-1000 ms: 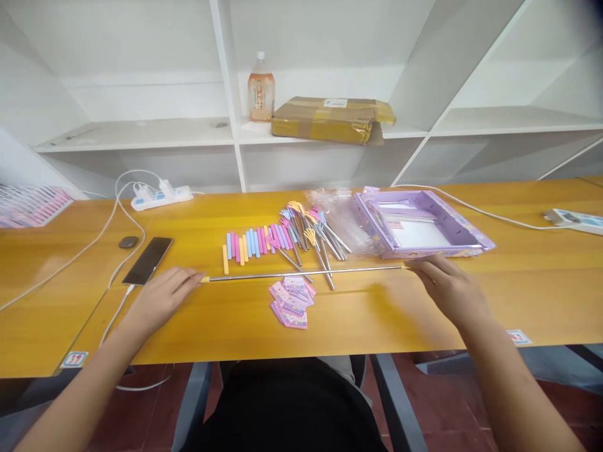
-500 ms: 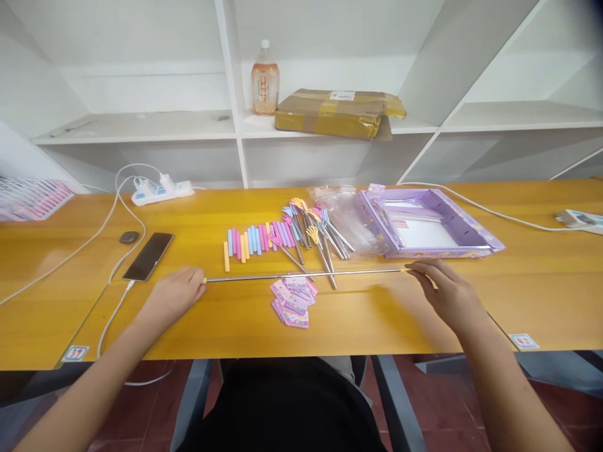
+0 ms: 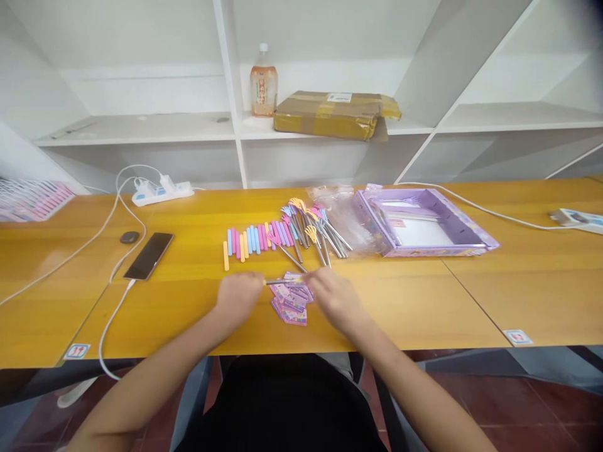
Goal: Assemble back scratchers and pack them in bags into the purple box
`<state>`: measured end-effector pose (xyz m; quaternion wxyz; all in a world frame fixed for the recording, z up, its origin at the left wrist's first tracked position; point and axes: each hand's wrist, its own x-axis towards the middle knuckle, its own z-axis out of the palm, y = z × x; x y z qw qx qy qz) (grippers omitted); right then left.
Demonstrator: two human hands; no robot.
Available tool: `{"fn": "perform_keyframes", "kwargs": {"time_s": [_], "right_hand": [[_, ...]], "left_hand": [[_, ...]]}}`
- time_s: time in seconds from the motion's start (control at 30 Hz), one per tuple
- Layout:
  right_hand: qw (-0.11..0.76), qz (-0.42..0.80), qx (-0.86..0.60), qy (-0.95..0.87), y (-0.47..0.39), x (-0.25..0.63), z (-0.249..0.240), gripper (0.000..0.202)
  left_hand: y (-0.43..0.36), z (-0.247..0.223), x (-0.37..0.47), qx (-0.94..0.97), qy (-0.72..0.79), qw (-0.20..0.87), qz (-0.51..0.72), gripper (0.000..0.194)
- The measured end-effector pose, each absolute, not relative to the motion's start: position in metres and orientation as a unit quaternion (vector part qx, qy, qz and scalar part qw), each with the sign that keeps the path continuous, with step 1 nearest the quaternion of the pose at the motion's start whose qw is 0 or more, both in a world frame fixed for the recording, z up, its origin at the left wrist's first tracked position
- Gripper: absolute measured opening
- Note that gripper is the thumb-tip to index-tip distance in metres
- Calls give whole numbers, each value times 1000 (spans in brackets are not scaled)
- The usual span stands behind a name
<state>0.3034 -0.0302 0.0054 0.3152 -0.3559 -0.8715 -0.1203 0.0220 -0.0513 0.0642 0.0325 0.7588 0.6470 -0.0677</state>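
Low in the frame's center, the left hand [image 3: 240,295] and right hand [image 3: 333,298] have their fingers closed on opposite ends of a short metal rod [image 3: 282,282], over purple cards [image 3: 289,307]; beyond lie colored sticks [image 3: 252,242] and hand-tipped rods [image 3: 320,232].

Relative to the earlier views, the slim silver metal rod with pale yellow ends [image 3: 282,282] is shortened from a long span to a brief segment between the hands, its visible length now crossing only the upper part of the pink-and-purple printed cards [image 3: 291,309]. The bare left hand [image 3: 239,296] is displaced inward from near the black rectangular phone [image 3: 149,256], and the bare right hand [image 3: 334,300] inward from just below the purple open tray [image 3: 372,221], exposing more of the dark tabletop seam [image 3: 473,298] at right.
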Motion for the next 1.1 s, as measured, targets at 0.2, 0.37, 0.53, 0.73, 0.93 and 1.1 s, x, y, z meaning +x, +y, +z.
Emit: {"fn": "perform_keyframes", "kwargs": {"time_s": [0.2, 0.37, 0.53, 0.73, 0.93, 1.1], "right_hand": [[311, -158, -331, -877, -42, 271, 17, 17], [277, -145, -351, -883, -45, 277, 9, 18], [217, -130, -362, -897, -41, 278, 8, 10], [219, -114, -347, -905, -36, 281, 4, 10], [253, -164, -358, -884, -25, 326, 8, 31], [312, -318, -361, -819, -8, 459, 14, 43]], "left_hand": [[-47, 73, 38, 764, 636, 14, -110, 35], [-48, 72, 35, 777, 617, 18, -124, 35], [-48, 64, 36, 780, 611, 14, -130, 34], [-48, 56, 38, 786, 607, -1, -118, 32], [-41, 60, 2, 776, 622, -44, -98, 31], [-40, 78, -125, 727, 630, -269, 32, 38]]}}
